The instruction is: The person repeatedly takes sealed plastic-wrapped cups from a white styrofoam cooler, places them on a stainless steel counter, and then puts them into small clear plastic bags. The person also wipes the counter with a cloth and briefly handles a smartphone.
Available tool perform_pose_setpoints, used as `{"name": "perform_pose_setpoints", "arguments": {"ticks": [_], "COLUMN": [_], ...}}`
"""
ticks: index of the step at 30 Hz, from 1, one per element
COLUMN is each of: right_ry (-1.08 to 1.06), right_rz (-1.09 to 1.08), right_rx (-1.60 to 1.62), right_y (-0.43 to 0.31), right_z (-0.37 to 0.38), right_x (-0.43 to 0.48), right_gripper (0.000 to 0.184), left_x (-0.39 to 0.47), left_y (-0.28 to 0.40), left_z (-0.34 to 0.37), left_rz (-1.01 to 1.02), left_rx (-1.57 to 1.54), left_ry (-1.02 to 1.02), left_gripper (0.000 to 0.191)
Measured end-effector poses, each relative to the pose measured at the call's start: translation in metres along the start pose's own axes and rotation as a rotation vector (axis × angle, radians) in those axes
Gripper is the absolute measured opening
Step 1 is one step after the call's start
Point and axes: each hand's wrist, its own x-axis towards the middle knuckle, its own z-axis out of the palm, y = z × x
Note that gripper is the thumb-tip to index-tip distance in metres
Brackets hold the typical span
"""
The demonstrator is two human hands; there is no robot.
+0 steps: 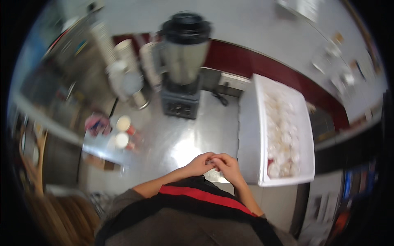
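My left hand (201,164) and my right hand (227,167) meet at the front edge of the steel counter (154,132), fingers touching. Whether something small is between the fingers cannot be told. Beyond them stands a blender (184,61), its black lid on and pale contents in its clear jug. Left of my hands are two red paper cups, one (123,124) behind the other (122,140), both with whitish tops. To the right, a white foam box (261,138) holds many small wrapped or clear items, too blurred to name.
Stacks of cups (126,52) and a metal container (140,100) stand left of the blender. A crumpled pink and blue cloth (98,124) lies behind the paper cups at the left. A black cable (221,97) runs from the wall sockets (234,81) down to the counter.
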Motion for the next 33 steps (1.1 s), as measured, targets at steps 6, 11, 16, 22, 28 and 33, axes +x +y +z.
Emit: {"name": "perform_pose_setpoints", "arguments": {"ticks": [6, 11, 16, 22, 28, 33], "right_ry": [0.108, 0.173, 0.109, 0.184, -0.057, 0.067], "right_rz": [-0.103, -0.388, -0.571, -0.788, -0.559, -0.399], "right_rx": [0.185, 0.147, -0.009, -0.695, -1.109, -0.773], "right_y": [-0.008, -0.040, -0.058, -0.038, 0.038, 0.066], "right_z": [0.006, 0.060, 0.159, 0.263, 0.283, 0.302], "right_x": [0.040, 0.075, 0.163, 0.323, 0.448, 0.450], "right_gripper": [0.016, 0.019, 0.018, 0.016, 0.025, 0.038], "left_x": [-0.034, -0.075, -0.129, -0.218, -0.283, -0.280], "left_y": [-0.011, -0.039, -0.045, -0.048, -0.082, -0.105], "left_z": [-0.031, -0.095, -0.156, -0.232, -0.281, -0.309], "left_rz": [0.172, 0.091, 0.060, 0.027, -0.033, -0.077], "left_rx": [0.560, 0.545, 0.469, 0.105, 0.015, 0.073], "left_ry": [0.616, 1.106, 1.011, 1.131, 1.241, 1.315], "left_gripper": [0.058, 0.055, 0.029, 0.012, 0.012, 0.018]}}
